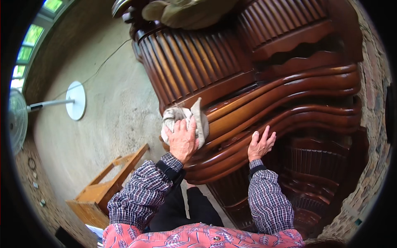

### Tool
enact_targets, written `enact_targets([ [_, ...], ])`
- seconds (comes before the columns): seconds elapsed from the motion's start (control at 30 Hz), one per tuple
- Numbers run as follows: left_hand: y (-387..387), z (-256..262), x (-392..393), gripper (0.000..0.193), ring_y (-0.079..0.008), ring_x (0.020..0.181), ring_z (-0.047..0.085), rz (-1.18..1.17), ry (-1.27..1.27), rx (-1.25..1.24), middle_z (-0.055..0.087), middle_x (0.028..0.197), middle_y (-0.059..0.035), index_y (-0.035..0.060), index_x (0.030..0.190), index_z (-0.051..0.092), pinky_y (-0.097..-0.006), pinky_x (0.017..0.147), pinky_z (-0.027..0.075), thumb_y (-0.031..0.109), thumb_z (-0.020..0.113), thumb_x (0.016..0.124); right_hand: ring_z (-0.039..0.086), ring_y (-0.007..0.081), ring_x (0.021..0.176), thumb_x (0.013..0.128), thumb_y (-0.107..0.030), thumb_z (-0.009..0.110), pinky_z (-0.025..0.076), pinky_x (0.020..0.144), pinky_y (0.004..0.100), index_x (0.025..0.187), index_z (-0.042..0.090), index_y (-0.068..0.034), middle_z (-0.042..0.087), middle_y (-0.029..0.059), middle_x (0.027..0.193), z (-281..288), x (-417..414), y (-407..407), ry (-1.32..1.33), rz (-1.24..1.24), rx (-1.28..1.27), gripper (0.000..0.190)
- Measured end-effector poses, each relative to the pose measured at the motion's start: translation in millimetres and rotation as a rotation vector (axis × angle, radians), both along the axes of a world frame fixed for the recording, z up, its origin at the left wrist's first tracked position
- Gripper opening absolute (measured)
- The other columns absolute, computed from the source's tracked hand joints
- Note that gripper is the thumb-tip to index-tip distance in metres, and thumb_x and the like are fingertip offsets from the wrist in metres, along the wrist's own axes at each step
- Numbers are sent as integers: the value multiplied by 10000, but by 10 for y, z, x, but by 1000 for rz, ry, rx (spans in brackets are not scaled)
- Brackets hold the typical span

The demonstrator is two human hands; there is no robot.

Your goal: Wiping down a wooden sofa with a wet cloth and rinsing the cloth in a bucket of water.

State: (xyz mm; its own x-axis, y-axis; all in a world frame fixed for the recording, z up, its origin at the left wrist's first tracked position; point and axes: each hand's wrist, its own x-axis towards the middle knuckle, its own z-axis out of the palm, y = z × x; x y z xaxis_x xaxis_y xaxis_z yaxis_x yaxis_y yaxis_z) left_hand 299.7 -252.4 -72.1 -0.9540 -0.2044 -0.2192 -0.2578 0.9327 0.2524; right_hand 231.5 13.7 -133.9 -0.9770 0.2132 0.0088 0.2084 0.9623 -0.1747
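My left hand (pixel 182 141) lies over a crumpled greyish-white cloth (pixel 202 127), fingers spread across it and the thumb toward the right. The cloth rests against the left end of a thick, curved wooden rail (pixel 238 119) on glossy red-brown furniture. To the right, my right hand (pixel 261 144) is empty with its fingers apart, at a lower curved wooden rail (pixel 229 158). Whether its palm touches that rail, I cannot tell. Slatted wooden panels (pixel 186 62) rise beyond the upper rail.
A beige cloth-like item (pixel 192 14) lies on top of the furniture. On the concrete floor (pixel 124 102) at left stand a wooden stool (pixel 102 189) and a fan (pixel 18 121) with a round white base (pixel 76 100). A thin cord (pixel 100 66) crosses the floor. A brick wall (pixel 372 124) borders the right.
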Motion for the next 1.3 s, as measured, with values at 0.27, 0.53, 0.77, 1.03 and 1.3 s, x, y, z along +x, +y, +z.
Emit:
enact_targets([
  [0.27, 167, -128, -1017, 301, -329, 882, 580, -139, -196, 233, 589, 923, -167, 58, 960, 491, -521, 687, 437, 277, 558, 764, 213, 414, 1258, 791, -393, 533, 211, 984, 544, 1323, 374, -156, 208, 236, 1378, 63, 8, -124, -3, -1, -34, 604],
  [0.53, 762, -523, -1849, 322, -383, 755, 603, -222, -230, 272, 611, 796, -228, 23, 955, 465, -464, 678, 477, 296, 503, 787, 183, 439, 1262, 779, -406, 534, 181, 991, 576, 1308, 389, -145, 181, 245, 1382, 152, -41, -72, -17, -33, -74, 607],
  [0.77, 1435, -804, -2659, 352, -374, 826, 605, -213, -224, 298, 616, 867, -223, 25, 976, 467, -463, 726, 470, 336, 485, 812, 160, 444, 1270, 801, -457, 493, 166, 992, 591, 1298, 383, -128, 178, 258, 1375, 203, -65, -93, -83, -40, -104, 605],
  [1.03, 1817, -884, -3051, 317, -377, 876, 599, -208, -132, 334, 615, 913, -226, 47, 996, 502, -497, 754, 451, 308, 423, 835, 160, 444, 1270, 805, -467, 485, 166, 985, 600, 1299, 381, -131, 178, 265, 1373, 262, -73, -95, -104, -44, -104, 606],
  [1.3, 1454, -873, -2895, 420, -384, 870, 592, -328, -257, 320, 608, 902, -244, 16, 1110, 383, -484, 778, 443, 314, 453, 822, 162, 422, 1274, 790, -425, 524, 152, 1002, 575, 1308, 371, -123, 185, 245, 1378, 243, -71, -154, -75, -48, -154, 619],
])
